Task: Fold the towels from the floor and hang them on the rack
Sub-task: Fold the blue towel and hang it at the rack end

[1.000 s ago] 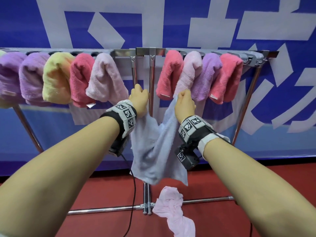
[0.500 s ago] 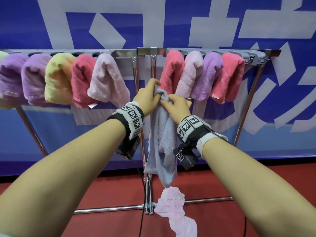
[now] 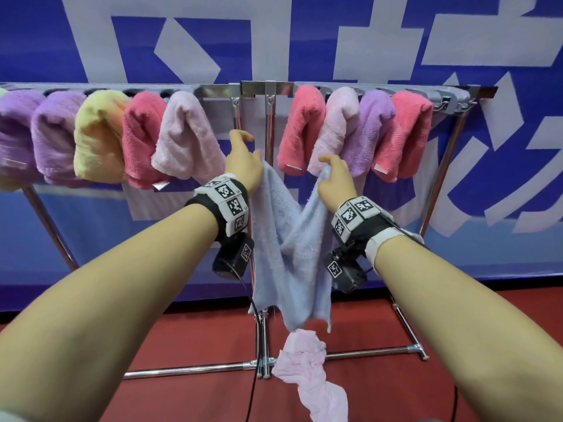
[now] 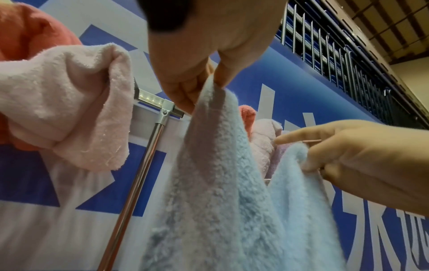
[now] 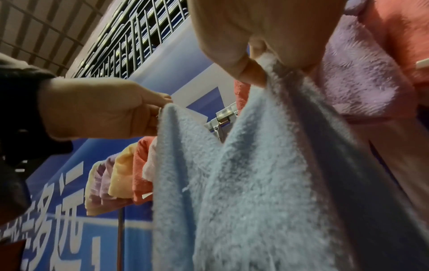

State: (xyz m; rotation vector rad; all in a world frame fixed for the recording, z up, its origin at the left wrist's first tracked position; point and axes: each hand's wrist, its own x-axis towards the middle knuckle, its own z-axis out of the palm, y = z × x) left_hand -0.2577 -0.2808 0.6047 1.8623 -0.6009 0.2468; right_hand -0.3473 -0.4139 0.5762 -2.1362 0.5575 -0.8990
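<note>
A light blue towel (image 3: pixel 289 254) hangs in front of the rack's middle posts, held up by two top corners. My left hand (image 3: pixel 243 161) pinches its left corner (image 4: pixel 212 86) between thumb and fingers. My right hand (image 3: pixel 333 178) pinches the right corner (image 5: pixel 267 73), a short way apart, so the cloth sags in a V between them. The metal rack (image 3: pixel 259 88) carries several folded towels in purple, yellow, red and pink on both sides of the centre. A crumpled pink towel (image 3: pixel 307 370) lies on the red floor by the rack's foot bar.
Behind the rack stands a blue and white banner wall (image 3: pixel 274 35). The rack's slanted legs (image 3: pixel 48 220) and floor bar (image 3: pixel 189 368) cross the red floor. A black cable (image 3: pixel 253 376) hangs from the left wrist camera down to the floor.
Half a second ago both hands met at the towel's top with the cloth bunched narrow. They have since drawn apart sideways, each keeping a corner, and the towel now spreads in a V.
</note>
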